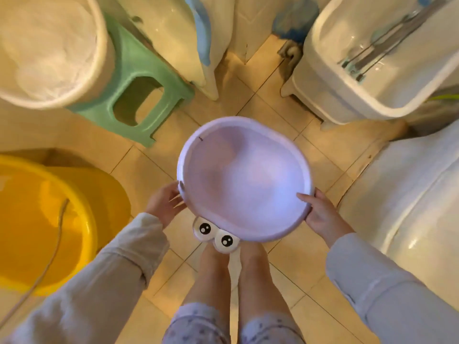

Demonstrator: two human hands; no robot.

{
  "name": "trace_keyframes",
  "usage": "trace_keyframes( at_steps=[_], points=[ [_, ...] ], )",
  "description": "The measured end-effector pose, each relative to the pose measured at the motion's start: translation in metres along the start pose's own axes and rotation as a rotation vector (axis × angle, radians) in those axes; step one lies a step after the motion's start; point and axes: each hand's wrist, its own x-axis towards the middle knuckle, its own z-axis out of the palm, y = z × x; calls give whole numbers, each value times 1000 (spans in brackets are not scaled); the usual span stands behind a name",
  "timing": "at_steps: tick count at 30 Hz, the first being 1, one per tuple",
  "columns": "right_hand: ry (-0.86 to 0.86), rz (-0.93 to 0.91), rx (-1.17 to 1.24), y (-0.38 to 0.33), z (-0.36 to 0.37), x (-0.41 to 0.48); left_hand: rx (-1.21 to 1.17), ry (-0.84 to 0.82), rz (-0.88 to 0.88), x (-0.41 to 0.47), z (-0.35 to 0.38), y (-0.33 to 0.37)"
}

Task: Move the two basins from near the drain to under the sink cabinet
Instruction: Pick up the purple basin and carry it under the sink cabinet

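A round lilac basin (pixel 244 180) hangs above the tiled floor in the middle of the head view, empty inside. My left hand (pixel 166 203) grips its rim on the left side. My right hand (pixel 320 214) grips the rim on the right, thumb over the edge. A yellow basin (pixel 37 219) sits on the floor at the left with a cord lying across it. My feet in slippers with cartoon eyes (pixel 216 235) are right below the lilac basin.
A green plastic stool (pixel 139 80) stands at the upper left beside a large white tub (pixel 49 50). A white container with utensils (pixel 377 60) is at the upper right. A white toilet (pixel 417 199) fills the right side. Beige floor tiles (pixel 273 95) lie between them.
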Motion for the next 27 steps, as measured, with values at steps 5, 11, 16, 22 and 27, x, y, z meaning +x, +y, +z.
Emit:
trace_keyframes(
  at_steps=[5,11,16,22,27],
  points=[
    [-41,-47,40,-2,-20,-91,-25,20,63,-89,4,6],
    [-58,-143,129,1,-38,-149,98,-65,133,-139,10,23],
    [9,-206,193,15,-55,-182,249,-192,160,-156,20,35],
    [190,-318,372,64,-63,-219,481,-313,133,-157,40,46],
    [338,-314,628,139,-70,-247,749,-417,133,-164,78,40]
  ],
)
